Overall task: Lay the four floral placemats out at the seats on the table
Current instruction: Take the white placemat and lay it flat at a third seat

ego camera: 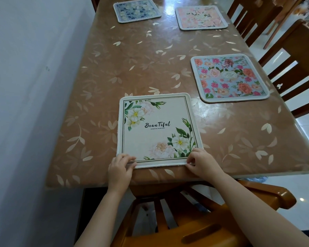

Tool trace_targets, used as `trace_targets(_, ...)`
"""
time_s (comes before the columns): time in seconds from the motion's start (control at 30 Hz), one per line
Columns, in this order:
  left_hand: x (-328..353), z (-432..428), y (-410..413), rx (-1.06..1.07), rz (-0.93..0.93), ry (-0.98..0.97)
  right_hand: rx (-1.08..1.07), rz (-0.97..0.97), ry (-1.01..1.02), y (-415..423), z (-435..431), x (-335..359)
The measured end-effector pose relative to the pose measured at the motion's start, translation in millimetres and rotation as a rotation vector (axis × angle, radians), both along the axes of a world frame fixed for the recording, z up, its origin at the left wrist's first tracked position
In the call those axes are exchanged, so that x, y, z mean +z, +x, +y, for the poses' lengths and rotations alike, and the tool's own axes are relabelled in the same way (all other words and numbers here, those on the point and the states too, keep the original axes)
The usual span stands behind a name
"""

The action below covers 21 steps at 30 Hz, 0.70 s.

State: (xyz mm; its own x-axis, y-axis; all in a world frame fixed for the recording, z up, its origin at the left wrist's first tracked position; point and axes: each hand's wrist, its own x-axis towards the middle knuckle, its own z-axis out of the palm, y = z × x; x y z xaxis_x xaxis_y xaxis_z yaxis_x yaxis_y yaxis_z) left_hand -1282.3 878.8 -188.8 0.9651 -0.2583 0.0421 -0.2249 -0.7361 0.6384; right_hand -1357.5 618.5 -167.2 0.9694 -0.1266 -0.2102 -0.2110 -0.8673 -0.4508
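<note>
cream placemat point(157, 130), both hands pinching near corners

Matt cloth placemat point(157, 129) lies on glossy table cover point(114, 65); chairs point(282, 50) varnished wood.

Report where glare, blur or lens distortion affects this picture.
Head view: glare whitens the glossy table at its far end and again beside the cream placemat. Head view: the wide-angle lens bows the table edges and the chairs. Head view: the cream placemat's lettering is sharp, the far blue placemat softer. No hard shadows.
</note>
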Motion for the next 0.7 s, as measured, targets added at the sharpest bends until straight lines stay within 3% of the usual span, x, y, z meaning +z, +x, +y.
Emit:
trace_targets(0.13,-3,8,6,-0.076,-0.009,0.099,-0.152,-0.047,0.149,1,-13,3)
trace_targets(0.23,-6,10,12,-0.158,0.057,0.175,-0.199,-0.089,0.078,2,-27,3)
trace_targets(0.47,-19,17,43,-0.366,0.099,0.554,0.028,0.018,-0.189,12,-20,-17)
trace_targets(0.7,-23,0,68,-0.430,0.026,0.599,0.196,0.143,-0.300,38,-15,-34)
